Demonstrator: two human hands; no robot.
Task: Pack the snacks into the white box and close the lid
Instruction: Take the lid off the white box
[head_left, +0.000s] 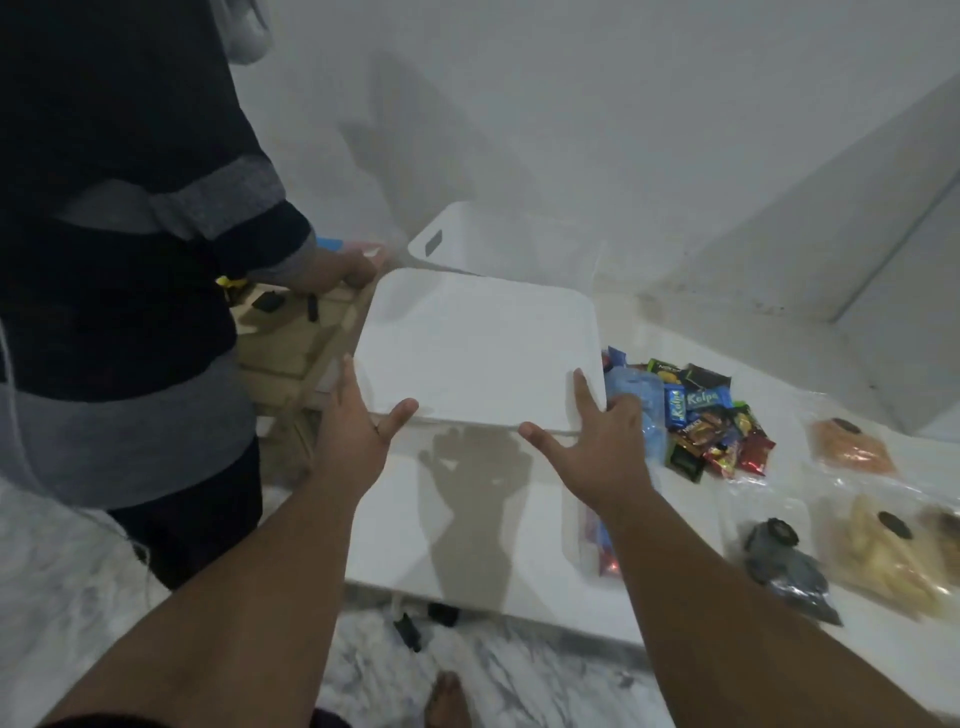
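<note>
Left hand (358, 431) and right hand (597, 441) grip the white lid (478, 343); snack packets (701, 415) to their right not yet packed, white box (467, 239) beyond lidless.

The lid (478, 348) hides part of the white box (519, 244) (and of the snack pile (706, 415)).

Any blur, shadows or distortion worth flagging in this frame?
Head view: hazy and low-contrast throughout, so the white lid nearly merges with the wall. Head view: left hand and right hand throw a dark shadow on the table. Head view: wide-angle bending toward the edges; snack packets slightly soft.
</note>
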